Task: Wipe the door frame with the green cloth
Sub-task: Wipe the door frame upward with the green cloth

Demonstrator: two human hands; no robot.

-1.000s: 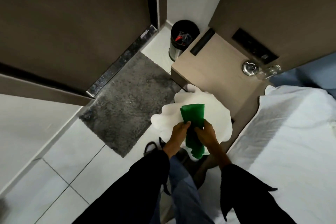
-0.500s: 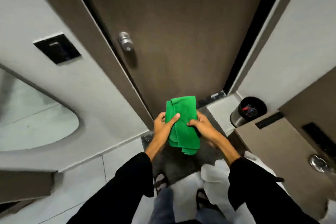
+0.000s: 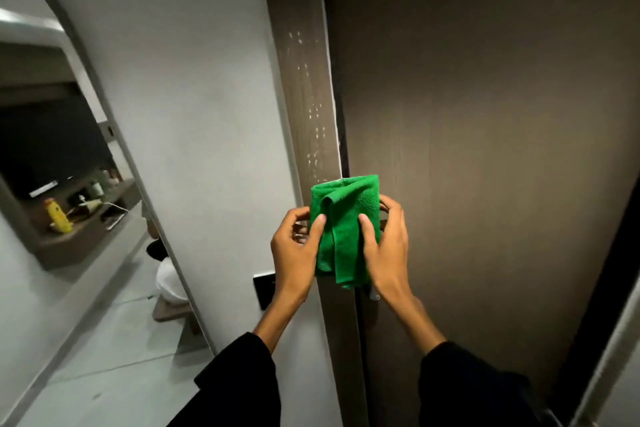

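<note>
1. Folded green terry cloth [image 3: 346, 229] — held up in front of the dark brown wood-grain door frame strip [image 3: 304, 80], level with the seam between frame and dark brown door panel [image 3: 485, 149]; contact with the frame cannot be told.
2. Left hand [image 3: 294, 253] — gripping the cloth's left edge, thumb on the front face, fingers curled behind.
3. Right hand [image 3: 384, 243] — gripping the cloth's right edge, thumb pressed on the front face, fingers wrapped round the back.
4. Both arms in black sleeves [image 3: 242, 385], forearms bare.
5. Pale speckled marks [image 3: 311, 114] running down the frame strip above the cloth.
6. White wall [image 3: 194, 97] left of the frame, carrying a black rectangular wall plate [image 3: 263, 291], partly hidden behind the left wrist.
7. Arched wall mirror [image 3: 69, 166] at far left, reflecting a shelf with a yellow bottle [image 3: 57, 215].
</note>
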